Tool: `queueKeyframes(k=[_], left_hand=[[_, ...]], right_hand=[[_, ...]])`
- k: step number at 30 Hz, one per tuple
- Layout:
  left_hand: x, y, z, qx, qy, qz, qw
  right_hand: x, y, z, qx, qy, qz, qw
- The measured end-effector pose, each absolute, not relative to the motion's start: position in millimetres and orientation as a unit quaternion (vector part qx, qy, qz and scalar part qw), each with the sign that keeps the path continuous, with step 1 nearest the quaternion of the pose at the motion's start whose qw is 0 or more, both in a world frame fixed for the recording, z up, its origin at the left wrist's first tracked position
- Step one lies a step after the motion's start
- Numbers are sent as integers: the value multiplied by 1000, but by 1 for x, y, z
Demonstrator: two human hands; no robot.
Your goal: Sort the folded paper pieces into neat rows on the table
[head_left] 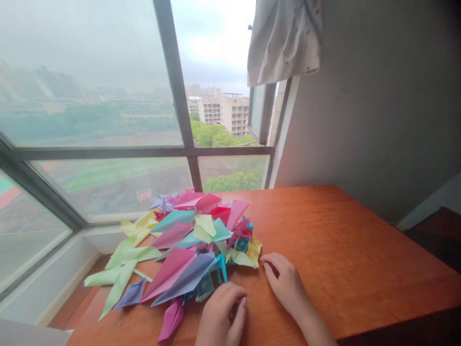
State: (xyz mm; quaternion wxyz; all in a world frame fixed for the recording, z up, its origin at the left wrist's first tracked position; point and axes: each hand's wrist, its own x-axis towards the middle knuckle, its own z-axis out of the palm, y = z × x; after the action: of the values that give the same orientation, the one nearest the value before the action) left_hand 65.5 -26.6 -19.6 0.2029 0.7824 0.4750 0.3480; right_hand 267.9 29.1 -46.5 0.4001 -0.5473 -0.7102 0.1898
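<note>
A heap of folded coloured paper lies on the wooden table, left of centre. In it are a pale green pinwheel (124, 266) on a stick, a pink paper plane (173, 274), and a blue-violet paper plane (189, 281). A crumpled-looking yellow folded paper (254, 250) sits at the heap's right edge. My right hand (284, 283) rests just beside it, fingers loosely curled, thumb apart, nothing visible inside. My left hand (224, 315) is at the front of the heap, near a dark teal folded paper (205, 288). Its fingers are bent, with the thumb apart, and it appears to hold nothing.
The wooden table (324, 240) stretches to the right, meeting a grey wall (378, 105). Behind the heap stand large windows with a dark frame (144, 153); one pane is swung outward. A light curtain (286, 43) hangs at upper right. A magenta folded paper (172, 318) lies near the front edge.
</note>
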Motion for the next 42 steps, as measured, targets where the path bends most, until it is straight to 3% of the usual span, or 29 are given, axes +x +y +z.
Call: queueKeyframes(k=[18, 42], left_hand=[[67, -26, -19, 811, 454, 313, 198], [64, -26, -27, 780, 448, 378, 218]], right_hand=[[268, 28, -47, -547, -713, 197, 392], [269, 28, -49, -550, -713, 204, 384]])
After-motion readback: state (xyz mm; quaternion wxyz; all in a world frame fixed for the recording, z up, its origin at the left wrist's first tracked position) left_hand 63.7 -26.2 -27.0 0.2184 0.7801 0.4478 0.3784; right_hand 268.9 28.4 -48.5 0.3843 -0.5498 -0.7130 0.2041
